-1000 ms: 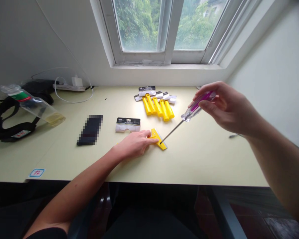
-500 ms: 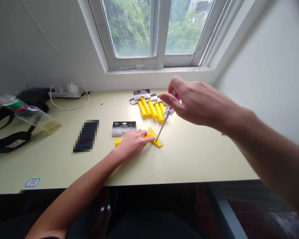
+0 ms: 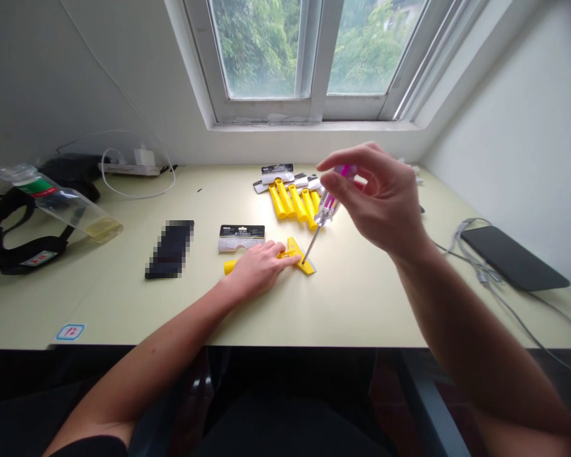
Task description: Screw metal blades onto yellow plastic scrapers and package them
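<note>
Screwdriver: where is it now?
Head view, just right of centre: the screwdriver is in the right hand, its tip at the scraper under the left hand.

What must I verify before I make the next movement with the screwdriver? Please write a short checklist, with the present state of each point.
1. Left hand steadying the yellow scraper on the table: ok, it lies over the handle.
2. Right hand gripping the screwdriver: ok, thumb and fingers are at its handle.
3. Screwdriver tip at the scraper head: ok.
4. Tip well seated in a screw: cannot tell, too small.
5. Left index fingertip well clear of the tip: not ok, it is right beside it.
6. Bottle away from both hands: ok, far left.
</note>
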`<state>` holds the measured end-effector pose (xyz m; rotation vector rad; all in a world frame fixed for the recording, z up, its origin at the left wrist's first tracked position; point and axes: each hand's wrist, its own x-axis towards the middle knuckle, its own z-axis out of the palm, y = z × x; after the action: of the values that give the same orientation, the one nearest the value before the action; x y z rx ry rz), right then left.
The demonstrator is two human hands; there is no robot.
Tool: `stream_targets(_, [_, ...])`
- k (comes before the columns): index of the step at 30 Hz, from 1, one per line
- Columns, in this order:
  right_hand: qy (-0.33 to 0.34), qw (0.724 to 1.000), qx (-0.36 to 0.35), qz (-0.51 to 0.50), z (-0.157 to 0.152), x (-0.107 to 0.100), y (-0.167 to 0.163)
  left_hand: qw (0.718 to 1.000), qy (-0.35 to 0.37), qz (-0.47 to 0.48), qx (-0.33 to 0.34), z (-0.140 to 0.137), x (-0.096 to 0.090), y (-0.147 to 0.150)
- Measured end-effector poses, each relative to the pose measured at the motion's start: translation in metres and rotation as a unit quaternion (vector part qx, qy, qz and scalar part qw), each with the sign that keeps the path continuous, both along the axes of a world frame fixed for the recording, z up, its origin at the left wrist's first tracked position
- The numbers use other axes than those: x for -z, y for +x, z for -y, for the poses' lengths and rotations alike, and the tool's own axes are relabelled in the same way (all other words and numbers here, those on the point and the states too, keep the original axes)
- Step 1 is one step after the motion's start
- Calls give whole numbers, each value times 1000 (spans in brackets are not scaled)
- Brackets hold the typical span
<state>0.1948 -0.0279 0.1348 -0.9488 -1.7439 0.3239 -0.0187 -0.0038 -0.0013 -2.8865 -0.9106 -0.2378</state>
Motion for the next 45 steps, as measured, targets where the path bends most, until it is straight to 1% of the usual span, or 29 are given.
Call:
stream_targets(3, [0,1000,-23,-5,-4,4,-2,1000,1,7,-2,1,0,0])
stream_targets(4, [3,1000,-18,-5,-5,5,-3,1000,2,9,-1,1,0,0])
stream_targets(5, [13,1000,2,-4,-5,6,-3,1000,4,10,0,1,1,0])
stream_targets(8, [57,994,92,-1,-2,8,-2,1000,5,11,2,1,1,0])
stream_targets(9, [58,993,103,-3,0,8,-2,1000,4,11,3,1,1,0])
stream_targets(10, [49,994,96,-7,1,8,-2,1000,2,11,3,1,1,0])
stream_targets(12, [20,998,63,-22,2,8,0,1000,-2,13,3,0,1,0])
stream_targets(13, [11,998,58,-26,2,8,0,1000,-3,13,2,0,1,0])
stream_targets(17, [32,992,120,-7,-2,10,3,1000,-2,11,3,0,2,-1])
stream_targets(18, [30,993,113,-6,-3,11,3,1000,-2,11,3,0,2,-1])
stream_targets(21, [9,999,45,-29,-2,12,3,1000,-3,12,3,0,2,-1])
stream_targets(22, [8,999,39,-34,0,12,2,1000,-3,12,4,0,2,-1])
stream_targets(26, [37,995,85,-26,7,9,-3,1000,-3,11,6,-1,2,-1])
stream_targets(29, [30,997,59,-26,6,7,-6,1000,2,7,-2,-2,3,0])
stream_targets(31, [32,998,53,-16,1,7,-5,1000,7,0,-4,-4,3,2])
stream_targets(34, [58,994,86,14,-12,11,-1,1000,18,-11,1,-10,3,3])
stream_targets(35, [64,994,87,17,-17,12,0,1000,23,-14,3,-13,3,4])
stream_targets(39, [54,998,23,1,-30,16,0,999,41,-12,16,-25,5,4])
stream_targets(41, [58,998,25,7,-33,15,-1,999,45,-7,18,-30,7,4])
stream_targets(43, [69,996,48,22,-35,12,-1,999,49,-2,13,-33,9,5])
stream_targets(45, [65,996,40,37,-37,8,-1,999,53,2,7,-35,10,6])
